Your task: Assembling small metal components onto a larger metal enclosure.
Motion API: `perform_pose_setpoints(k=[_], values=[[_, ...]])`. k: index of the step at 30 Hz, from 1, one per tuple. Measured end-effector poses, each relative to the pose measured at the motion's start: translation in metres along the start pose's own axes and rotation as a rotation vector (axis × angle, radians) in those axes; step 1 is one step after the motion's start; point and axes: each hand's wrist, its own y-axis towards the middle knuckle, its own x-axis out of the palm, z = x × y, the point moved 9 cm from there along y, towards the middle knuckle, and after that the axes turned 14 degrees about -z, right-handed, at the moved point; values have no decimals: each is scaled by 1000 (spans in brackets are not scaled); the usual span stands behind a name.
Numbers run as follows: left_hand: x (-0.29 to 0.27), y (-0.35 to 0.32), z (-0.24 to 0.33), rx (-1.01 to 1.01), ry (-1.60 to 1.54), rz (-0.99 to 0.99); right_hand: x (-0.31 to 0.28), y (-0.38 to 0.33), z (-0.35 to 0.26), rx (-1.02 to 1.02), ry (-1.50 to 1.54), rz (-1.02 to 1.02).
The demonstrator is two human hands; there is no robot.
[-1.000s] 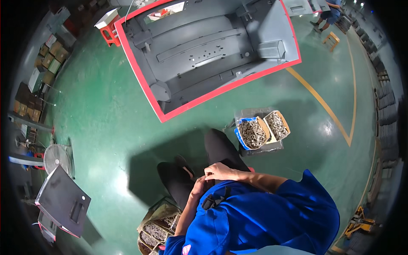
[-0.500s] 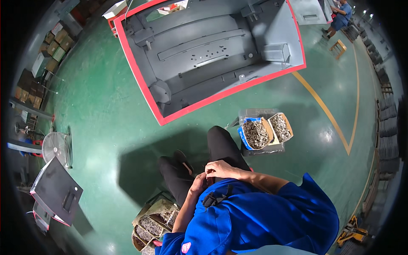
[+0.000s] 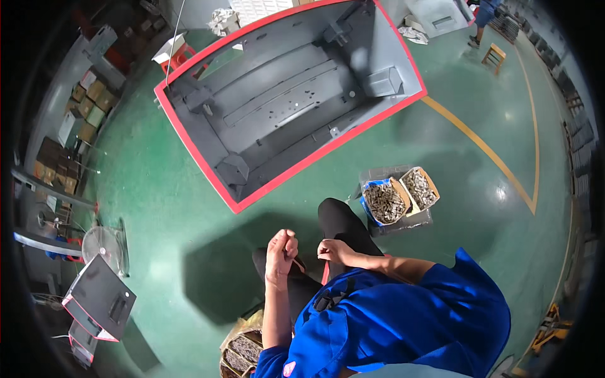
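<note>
The small parts (image 3: 386, 204) fill two boxes (image 3: 402, 195) on the stand (image 3: 416, 221), at its left edge and far right corner, apart from both hands. The left hand (image 3: 282, 253) has just lifted away from the right hand (image 3: 337, 251), breaking off their joined work; its forearm points forward, fingers curled in, the right's folded by the thigh (image 3: 342, 220); whether either grip holds anything cannot be told

A slim gap parts the left hand (image 3: 281, 255) from the right hand (image 3: 336, 251). Ahead, open space reaches the red-rimmed grey metal cabinet shell (image 3: 271, 110). Forward-right, the right knee (image 3: 334, 217), then the blue-sided carton (image 3: 401, 192), obstruct low passage.
</note>
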Motion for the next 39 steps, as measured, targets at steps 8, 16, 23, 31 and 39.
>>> perform_pose_setpoints(k=[8,16,23,31,39], values=[[64,46,84,208,54,43,-3,-6,3,-42,-77,22],[58,39,100,301,105,168,-2,-10,17,26,3,-61],[18,31,126,364,176,253,-3,-15,20,33,59,-97],[-54,14,189,509,340,419,-10,-18,25,28,139,-25],[-73,19,132,354,105,162,-114,-75,-5,-117,399,356]])
